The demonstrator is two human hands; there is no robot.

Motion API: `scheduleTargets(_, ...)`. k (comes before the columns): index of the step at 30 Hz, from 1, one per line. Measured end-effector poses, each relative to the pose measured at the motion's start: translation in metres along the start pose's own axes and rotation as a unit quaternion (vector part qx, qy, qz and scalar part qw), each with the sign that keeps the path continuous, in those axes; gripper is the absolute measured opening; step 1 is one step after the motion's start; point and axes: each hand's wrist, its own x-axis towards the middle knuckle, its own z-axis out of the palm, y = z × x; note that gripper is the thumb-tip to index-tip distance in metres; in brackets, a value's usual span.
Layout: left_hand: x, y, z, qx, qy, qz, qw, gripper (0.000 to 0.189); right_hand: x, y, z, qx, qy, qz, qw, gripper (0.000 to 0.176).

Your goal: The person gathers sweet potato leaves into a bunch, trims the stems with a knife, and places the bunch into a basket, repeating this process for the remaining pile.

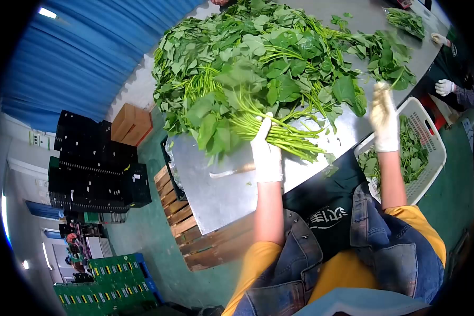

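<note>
My left hand [267, 152], in a white glove, is closed around a bunch of leafy green stems [279, 132]. Its cut ends point right and its leaves spread left, over the metal table [210, 184]. Above it on the table lies a large heap of the same leafy greens [247, 47]. My right hand [384, 116], also gloved, is at the table's right edge. Motion blurs it somewhat, but its fingers look pinched on a thin leafy stem [397, 80] at the heap's right end. Beside that wrist stands a white plastic basket [432, 158] with loose greens [413, 152] inside.
A bagged bunch of greens [405, 22] lies at the table's far end. Another person's gloved hand [445, 87] shows at the right. Wooden pallets [179, 216] sit under the table. Stacked black crates [89, 174], a cardboard box [130, 125] and green crates [110, 282] stand left.
</note>
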Motion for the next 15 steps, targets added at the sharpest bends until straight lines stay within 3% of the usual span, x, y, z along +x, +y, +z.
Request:
scheduleTargets(1, -0.002, 0.001, -0.005, 0.055, -0.034, 0.030, 0.997, 0.028, 0.017, -0.022, -0.015, 0.167, -0.121, 0.044, 0.977, 0.043)
scheduleTargets(3, -0.012, 0.004, 0.002, 0.059, -0.052, 0.014, 0.997, 0.027, 0.017, -0.037, -0.001, 0.076, -0.105, 0.046, 0.991, 0.047)
scheduleTargets(4, -0.019, 0.005, 0.010, 0.063, -0.068, -0.001, 0.996, 0.026, 0.012, -0.033, 0.005, -0.086, -0.143, 0.056, 0.984, 0.046)
scheduleTargets(5, -0.029, 0.007, 0.020, 0.063, -0.071, -0.005, 0.995, 0.026, 0.005, -0.025, 0.014, -0.245, -0.176, 0.065, 0.951, 0.044)
scheduleTargets(6, -0.041, 0.009, 0.032, 0.097, -0.072, 0.001, 0.993, 0.026, -0.011, -0.013, 0.034, -0.411, -0.284, -0.001, 0.866, 0.040)
scheduleTargets(7, -0.047, 0.008, 0.039, 0.131, -0.073, 0.007, 0.989, 0.025, -0.029, -0.001, 0.052, -0.558, -0.378, -0.064, 0.736, 0.035)
scheduleTargets(8, -0.042, -0.007, 0.037, -0.050, -0.137, -0.017, 0.989, 0.026, -0.036, 0.016, 0.050, -0.579, -0.391, -0.020, 0.715, 0.031)
scheduleTargets(10, -0.058, -0.009, 0.041, -0.045, -0.163, -0.052, 0.984, 0.026, -0.041, 0.050, 0.028, -0.603, -0.418, 0.023, 0.679, 0.026)
scheduleTargets(11, -0.059, -0.014, 0.035, 0.173, -0.173, 0.117, 0.962, 0.026, -0.046, 0.054, 0.026, -0.606, -0.433, 0.021, 0.667, 0.024)
scheduleTargets(12, -0.058, -0.019, 0.027, 0.376, -0.171, 0.280, 0.866, 0.026, -0.050, 0.048, 0.026, -0.621, -0.368, 0.063, 0.689, 0.018)
scheduleTargets(13, -0.054, -0.021, 0.017, 0.548, -0.155, 0.426, 0.703, 0.027, -0.046, 0.046, 0.013, -0.629, -0.374, -0.095, 0.675, 0.018)
scheduleTargets(14, -0.042, -0.015, -0.001, 0.328, -0.137, 0.237, 0.904, 0.027, -0.042, 0.030, 0.012, -0.618, -0.340, -0.100, 0.701, 0.021)
scheduleTargets(15, -0.031, -0.003, -0.018, 0.067, -0.100, 0.018, 0.993, 0.026, -0.035, 0.014, 0.012, -0.607, -0.307, -0.106, 0.726, 0.023)
